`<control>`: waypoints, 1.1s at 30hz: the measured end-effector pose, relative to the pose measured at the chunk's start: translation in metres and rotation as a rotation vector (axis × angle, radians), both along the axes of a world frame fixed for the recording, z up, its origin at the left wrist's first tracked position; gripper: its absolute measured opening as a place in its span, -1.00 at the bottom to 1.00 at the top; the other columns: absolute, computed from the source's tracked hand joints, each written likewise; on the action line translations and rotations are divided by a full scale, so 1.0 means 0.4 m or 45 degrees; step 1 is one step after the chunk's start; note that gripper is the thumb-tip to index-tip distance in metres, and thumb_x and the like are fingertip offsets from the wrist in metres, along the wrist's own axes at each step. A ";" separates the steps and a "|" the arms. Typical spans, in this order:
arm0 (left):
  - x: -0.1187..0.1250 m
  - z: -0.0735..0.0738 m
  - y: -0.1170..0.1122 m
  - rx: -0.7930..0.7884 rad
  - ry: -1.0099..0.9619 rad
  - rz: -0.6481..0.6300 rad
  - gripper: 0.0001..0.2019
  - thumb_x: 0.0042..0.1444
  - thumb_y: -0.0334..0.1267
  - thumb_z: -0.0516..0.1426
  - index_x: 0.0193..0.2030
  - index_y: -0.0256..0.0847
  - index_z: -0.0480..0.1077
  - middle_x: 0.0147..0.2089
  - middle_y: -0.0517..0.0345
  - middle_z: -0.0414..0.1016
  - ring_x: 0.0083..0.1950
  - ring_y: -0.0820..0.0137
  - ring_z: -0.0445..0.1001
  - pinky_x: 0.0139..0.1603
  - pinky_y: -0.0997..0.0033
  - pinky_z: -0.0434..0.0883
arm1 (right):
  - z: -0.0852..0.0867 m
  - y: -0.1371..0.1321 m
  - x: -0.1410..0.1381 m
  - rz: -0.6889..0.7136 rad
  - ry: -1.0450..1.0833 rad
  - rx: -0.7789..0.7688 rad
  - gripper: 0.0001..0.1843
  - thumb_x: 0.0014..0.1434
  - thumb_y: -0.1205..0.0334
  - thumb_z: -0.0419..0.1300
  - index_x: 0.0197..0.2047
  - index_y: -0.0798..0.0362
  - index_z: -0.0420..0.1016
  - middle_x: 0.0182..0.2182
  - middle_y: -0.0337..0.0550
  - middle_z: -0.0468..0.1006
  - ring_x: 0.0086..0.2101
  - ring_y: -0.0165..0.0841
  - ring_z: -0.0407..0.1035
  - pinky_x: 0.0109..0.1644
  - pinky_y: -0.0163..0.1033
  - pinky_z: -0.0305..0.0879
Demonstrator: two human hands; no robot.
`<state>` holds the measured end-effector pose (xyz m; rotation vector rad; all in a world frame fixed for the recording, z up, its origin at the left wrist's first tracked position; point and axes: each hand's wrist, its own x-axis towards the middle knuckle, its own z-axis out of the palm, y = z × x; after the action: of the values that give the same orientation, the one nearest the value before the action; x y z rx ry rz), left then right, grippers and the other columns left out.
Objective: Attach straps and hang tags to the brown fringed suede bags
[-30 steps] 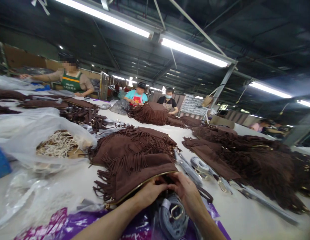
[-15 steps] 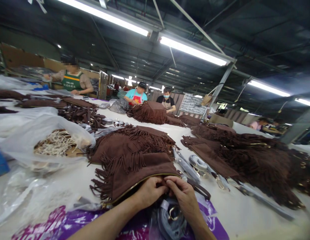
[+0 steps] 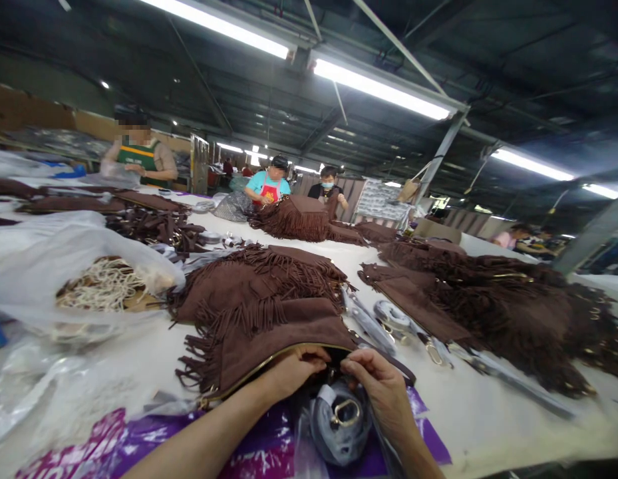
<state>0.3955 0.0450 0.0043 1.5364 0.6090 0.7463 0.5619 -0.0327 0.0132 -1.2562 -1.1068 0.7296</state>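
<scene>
A brown fringed suede bag (image 3: 269, 332) lies in front of me with its gold zipper edge toward me. My left hand (image 3: 289, 372) pinches the bag's open edge at the zipper. My right hand (image 3: 381, 389) grips the other side of the opening, fingers curled. Between my hands, a clear plastic packet (image 3: 338, 419) holding a grey strap with a gold ring sticks out of the bag's mouth. All of it rests on a purple plastic sheet (image 3: 269, 452) over the white table (image 3: 483, 426).
More brown fringed bags (image 3: 508, 319) are heaped to the right and farther back. A clear bag of cream cords (image 3: 102, 286) sits at left. Wrapped straps with buckles (image 3: 403, 329) lie right of my bag. Three other workers stand at the far side.
My hands have drawn slightly apart at the bag's opening, showing more of the plastic-wrapped grey strap. The view has tilted a little. The workers at the back have shifted.
</scene>
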 end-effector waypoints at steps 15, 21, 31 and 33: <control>0.003 0.026 -0.021 0.232 0.034 0.149 -0.87 0.02 -0.31 0.10 -0.43 -0.29 0.45 -0.44 0.21 0.46 -0.35 0.42 0.35 -0.28 0.48 0.29 | -0.021 -0.008 -0.017 0.020 -0.354 0.120 -0.78 0.14 0.04 0.26 -0.39 0.02 0.48 -0.45 -0.24 0.46 -0.39 -0.33 0.34 -0.28 -0.31 0.27; 0.007 0.034 -0.027 0.183 -0.003 0.136 -0.87 -0.02 -0.29 0.09 -0.46 -0.28 0.43 -0.45 0.21 0.43 -0.37 0.43 0.33 -0.30 0.48 0.28 | -0.023 -0.008 -0.019 0.020 -0.351 0.118 -0.79 0.15 0.06 0.26 -0.39 0.01 0.48 -0.46 -0.26 0.45 -0.39 -0.35 0.33 -0.29 -0.32 0.26; 0.017 0.022 -0.028 0.146 -0.051 0.132 -0.85 -0.03 -0.21 0.06 -0.49 -0.24 0.30 -0.49 0.26 0.27 -0.42 0.46 0.21 -0.36 0.48 0.21 | -0.040 0.001 -0.021 -0.039 -0.342 0.133 -0.79 0.13 0.05 0.27 -0.39 0.01 0.49 -0.44 -0.25 0.49 -0.38 -0.32 0.36 -0.27 -0.29 0.28; 0.017 0.022 -0.028 0.129 -0.060 0.116 -0.84 -0.04 -0.19 0.06 -0.48 -0.24 0.30 -0.49 0.26 0.26 -0.42 0.47 0.20 -0.36 0.48 0.20 | -0.036 0.000 -0.023 -0.045 -0.328 0.127 -0.79 0.13 0.04 0.27 -0.39 0.01 0.50 -0.45 -0.25 0.49 -0.39 -0.33 0.36 -0.27 -0.29 0.28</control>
<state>0.4024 0.0337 0.0133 1.5875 0.6172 0.8922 0.5526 -0.0325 -0.0011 -1.3058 -1.3104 0.4883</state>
